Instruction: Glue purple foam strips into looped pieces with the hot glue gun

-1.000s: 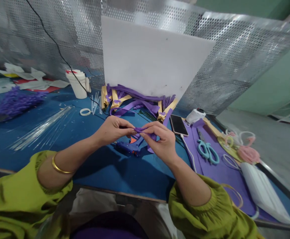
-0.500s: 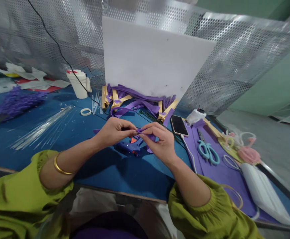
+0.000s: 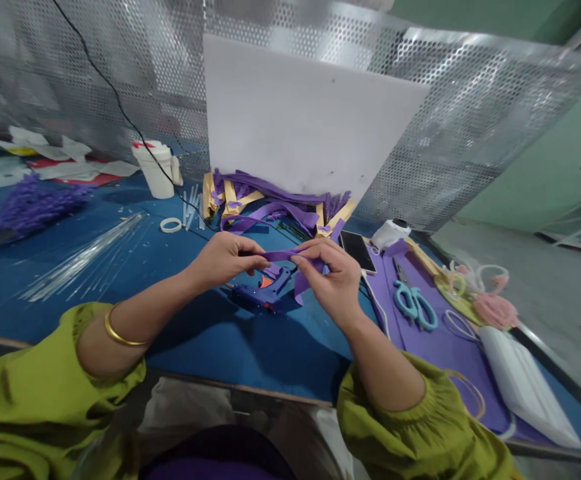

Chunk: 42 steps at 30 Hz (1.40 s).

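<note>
A purple ribbon strip (image 3: 279, 255) stretches between my two hands over the blue table. My left hand (image 3: 233, 259) pinches one end between thumb and fingers. Further along, my right hand (image 3: 331, 272) pinches the strip too, and a loose tail of it hangs down beneath that hand. Just below the ribbon lies a blue glue gun (image 3: 258, 297) with an orange trigger; neither hand touches it. Behind my hands are small bouquets (image 3: 230, 200) of purple flowers in tan paper, with more purple strips (image 3: 290, 212) among them.
Right of my hands lie a phone (image 3: 358, 252) with a white cable and teal-handled scissors (image 3: 415, 305) on purple sheets. To the left are clear sticks (image 3: 90, 257), a tape ring (image 3: 171, 225), a white jug (image 3: 154, 170) and a purple flower bunch (image 3: 35, 203). A white board (image 3: 310, 113) stands behind.
My hands have moved apart, the right one going rightward, so a length of purple ribbon now spans between them. More of the glue gun shows beneath.
</note>
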Each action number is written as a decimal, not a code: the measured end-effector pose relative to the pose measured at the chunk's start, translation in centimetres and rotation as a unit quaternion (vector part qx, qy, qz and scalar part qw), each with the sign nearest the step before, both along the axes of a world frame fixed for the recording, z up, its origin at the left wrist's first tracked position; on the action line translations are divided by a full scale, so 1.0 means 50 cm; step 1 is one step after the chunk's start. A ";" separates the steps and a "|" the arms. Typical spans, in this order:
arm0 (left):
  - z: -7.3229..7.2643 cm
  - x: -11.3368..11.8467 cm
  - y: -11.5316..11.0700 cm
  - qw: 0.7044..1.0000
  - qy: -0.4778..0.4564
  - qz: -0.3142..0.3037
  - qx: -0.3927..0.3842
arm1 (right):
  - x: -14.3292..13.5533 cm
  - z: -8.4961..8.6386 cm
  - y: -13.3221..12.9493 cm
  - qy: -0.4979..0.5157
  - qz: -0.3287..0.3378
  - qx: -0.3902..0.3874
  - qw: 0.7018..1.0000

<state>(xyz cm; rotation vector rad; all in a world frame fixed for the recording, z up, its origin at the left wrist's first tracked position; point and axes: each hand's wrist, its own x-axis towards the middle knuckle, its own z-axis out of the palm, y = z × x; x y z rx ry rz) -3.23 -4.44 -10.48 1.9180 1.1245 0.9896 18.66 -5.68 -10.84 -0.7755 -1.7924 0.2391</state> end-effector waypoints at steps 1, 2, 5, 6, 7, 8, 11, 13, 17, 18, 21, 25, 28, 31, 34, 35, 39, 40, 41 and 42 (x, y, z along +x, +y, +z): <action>0.000 -0.002 0.003 1.000 0.001 -0.004 -0.006 | 0.002 0.001 0.002 0.008 -0.005 -0.008 1.000; -0.001 -0.003 0.005 1.000 0.003 -0.008 -0.009 | 0.003 0.002 0.005 0.014 -0.008 -0.019 1.000; -0.001 -0.006 0.011 1.000 -0.002 -0.019 -0.017 | 0.009 0.002 0.014 0.020 -0.007 -0.048 0.999; -0.001 -0.007 0.012 0.999 -0.005 -0.020 -0.027 | 0.012 0.002 0.017 0.023 -0.008 -0.053 0.998; 0.000 -0.008 0.013 0.999 -0.008 -0.020 -0.040 | 0.015 0.002 0.019 0.026 -0.012 -0.056 0.998; 0.001 -0.009 0.014 0.998 -0.010 -0.018 -0.051 | 0.019 0.003 0.022 0.032 -0.019 -0.055 0.998; 0.004 -0.013 0.018 0.998 -0.002 -0.020 -0.061 | 0.029 0.008 0.029 0.043 -0.043 -0.061 0.996; 0.004 -0.016 0.022 0.998 0.000 -0.023 -0.058 | 0.035 0.010 0.032 0.043 -0.048 -0.074 0.995; 0.004 -0.021 0.030 0.997 -0.005 -0.021 -0.076 | 0.044 0.011 0.039 0.066 -0.068 -0.091 0.991; 0.004 -0.022 0.031 0.997 -0.007 -0.023 -0.078 | 0.046 0.011 0.041 0.074 -0.077 -0.095 0.990; 0.005 -0.025 0.034 0.997 -0.015 -0.029 -0.073 | 0.051 0.010 0.046 0.085 -0.095 -0.111 0.986; 0.006 -0.031 0.040 0.996 -0.011 -0.029 -0.088 | 0.064 0.010 0.055 0.111 -0.111 -0.129 0.979; 0.008 -0.037 0.046 0.996 -0.013 -0.012 -0.084 | 0.080 0.012 0.065 0.151 -0.140 -0.136 0.969; 0.012 -0.042 0.051 0.996 -0.038 0.021 -0.075 | 0.093 0.014 0.071 0.166 -0.154 -0.145 0.963; 0.013 -0.045 0.052 0.995 -0.050 0.058 -0.063 | 0.095 0.015 0.071 0.172 -0.154 -0.143 0.962; 0.012 -0.046 0.053 0.994 -0.057 0.072 -0.059 | 0.094 0.016 0.071 0.173 -0.155 -0.141 0.962; 0.004 -0.052 0.063 0.982 -0.132 0.131 -0.042 | 0.084 0.019 0.063 0.165 -0.151 -0.145 0.964; 0.002 -0.052 0.065 0.973 -0.171 0.151 -0.037 | 0.079 0.020 0.059 0.167 -0.146 -0.147 0.964; -0.001 -0.050 0.067 0.960 -0.220 0.171 -0.035 | 0.073 0.021 0.054 0.172 -0.140 -0.149 0.964; -0.003 -0.046 0.067 0.943 -0.274 0.187 -0.041 | 0.065 0.021 0.047 0.180 -0.135 -0.152 0.963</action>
